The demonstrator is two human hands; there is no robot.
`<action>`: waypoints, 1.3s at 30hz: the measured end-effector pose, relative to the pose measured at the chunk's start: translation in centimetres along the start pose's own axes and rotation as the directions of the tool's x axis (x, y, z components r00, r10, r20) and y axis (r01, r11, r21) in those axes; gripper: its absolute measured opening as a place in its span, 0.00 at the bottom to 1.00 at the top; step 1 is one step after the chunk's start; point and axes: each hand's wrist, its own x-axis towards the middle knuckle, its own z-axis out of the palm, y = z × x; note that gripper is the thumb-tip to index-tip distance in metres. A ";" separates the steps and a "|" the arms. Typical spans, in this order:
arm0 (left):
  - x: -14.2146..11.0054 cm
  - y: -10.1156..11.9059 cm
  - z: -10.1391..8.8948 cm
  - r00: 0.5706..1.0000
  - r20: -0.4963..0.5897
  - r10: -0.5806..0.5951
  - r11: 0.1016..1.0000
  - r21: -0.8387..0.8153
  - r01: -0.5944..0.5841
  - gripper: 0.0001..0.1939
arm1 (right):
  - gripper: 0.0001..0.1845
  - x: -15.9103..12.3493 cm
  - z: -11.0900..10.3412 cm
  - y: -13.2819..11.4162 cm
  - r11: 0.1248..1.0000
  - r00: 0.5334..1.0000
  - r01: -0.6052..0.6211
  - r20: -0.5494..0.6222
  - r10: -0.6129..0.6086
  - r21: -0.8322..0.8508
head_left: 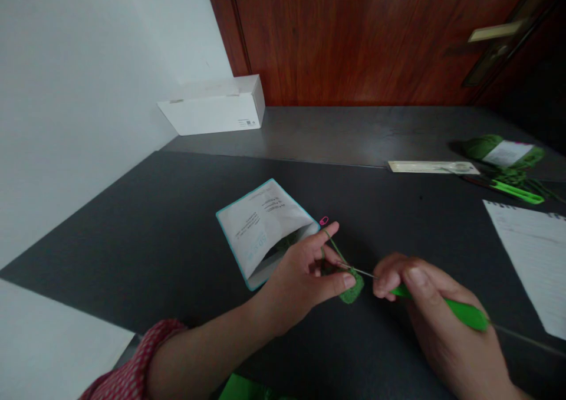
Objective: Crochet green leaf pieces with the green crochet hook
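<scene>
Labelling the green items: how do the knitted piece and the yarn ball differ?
Size: the knitted piece is small; the yarn ball is much larger.
Place: the piece is held in the left hand; the ball lies at the back right, touched by neither hand.
Wrapping: the ball wears a pale band; none shows on the piece.
Shared: both are green.

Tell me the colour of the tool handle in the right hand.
The handle is bright green; the head view shows it best.
</scene>
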 end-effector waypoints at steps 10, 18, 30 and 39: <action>0.0 0.0 -0.5 0.963 0.263 -0.057 0.940 -0.312 0.141 0.34 | 0.04 0.7 -2.0 -0.3 0.068 0.519 0.825 0.703 -0.487 -0.561; -0.1 0.5 -1.4 0.929 0.365 -0.056 0.959 -0.240 0.152 0.30 | 0.14 -0.2 -5.0 -1.4 0.717 0.776 0.601 0.473 -0.418 -0.352; 0.0 0.0 -1.3 0.901 0.433 -0.035 0.943 -0.284 0.173 0.24 | 0.20 1.1 -1.0 -0.3 0.893 0.988 -0.133 0.132 0.084 0.430; -0.1 -0.1 0.1 0.995 0.093 0.019 0.996 -0.093 -0.010 0.30 | 0.17 0.8 -0.1 1.1 0.973 0.994 -0.100 0.061 0.089 0.207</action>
